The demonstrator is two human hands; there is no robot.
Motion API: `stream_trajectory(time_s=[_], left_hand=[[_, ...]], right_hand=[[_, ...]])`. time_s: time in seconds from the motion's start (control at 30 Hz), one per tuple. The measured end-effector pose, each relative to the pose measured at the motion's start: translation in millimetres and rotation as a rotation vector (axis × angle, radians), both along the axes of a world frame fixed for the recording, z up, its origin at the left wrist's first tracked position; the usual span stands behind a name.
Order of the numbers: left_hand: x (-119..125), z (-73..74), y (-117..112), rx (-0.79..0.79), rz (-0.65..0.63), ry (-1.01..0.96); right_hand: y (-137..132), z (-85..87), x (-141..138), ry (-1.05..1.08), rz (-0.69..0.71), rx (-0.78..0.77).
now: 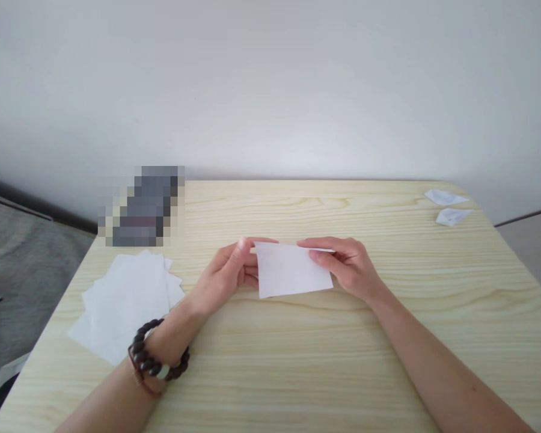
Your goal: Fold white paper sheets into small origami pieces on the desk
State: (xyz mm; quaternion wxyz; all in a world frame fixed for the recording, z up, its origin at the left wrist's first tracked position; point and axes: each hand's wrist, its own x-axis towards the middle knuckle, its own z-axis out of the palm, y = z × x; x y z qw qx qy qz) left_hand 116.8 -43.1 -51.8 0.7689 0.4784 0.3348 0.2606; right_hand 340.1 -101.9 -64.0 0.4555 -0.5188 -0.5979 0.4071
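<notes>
A small white sheet of paper (293, 272) is held up just above the middle of the table, its face tilted toward me. My left hand (234, 264) grips its left edge, with the thumb near the upper left corner and the fingers behind. At the opposite side, my right hand (345, 264) pinches the upper right part of the paper between thumb and fingers. The paper hides some of the left fingers. Whether the sheet is folded double, I cannot tell.
Several loose white sheets (126, 300) lie fanned out at the left of the wooden table (297, 373). Behind them is a dark pixelated object (146, 204). Two folded paper pieces, one farther (445, 197) and one nearer (452, 216), lie at the far right. A wall (297, 90) borders the back edge.
</notes>
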Motion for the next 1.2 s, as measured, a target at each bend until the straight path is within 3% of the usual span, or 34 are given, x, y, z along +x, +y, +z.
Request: stream_trajectory(time_s=[0.13, 0.27, 0.5, 0.8, 0.93, 1.1, 1.2], left_hand=[[-1.7, -2.0, 1.6, -0.019, -0.019, -0.017], [0.2, 2.0, 1.1, 0.053, 0.011, 0.103], [1.4, 6.4, 0.6, 0.220, 0.013, 0.198], [2.7, 2.5, 0.5, 0.339, 0.045, 0.160], [4.2, 4.5, 0.2, 0.284, 0.083, 0.210], [6.9, 4.4, -1.0, 0.158, 0.113, 0.121], [7.4, 3.9, -0.6, 0.204, 0.117, 0.168]], right_hand=[[-0.3, 1.6, -1.1, -0.078, 0.050, 0.060], [-1.2, 1.0, -2.4, -0.120, 0.078, 0.093], [-0.4, 1.1, 4.4, -0.008, 0.149, 0.076], [-0.8, 2.9, -8.9, 0.004, -0.016, -0.079], [-0.7, 1.6, -10.5, 0.013, -0.027, -0.074], [-0.7, 0.1, -8.6, 0.047, -0.012, -0.065], [-1.3, 0.8, -7.8, 0.049, -0.009, -0.069]])
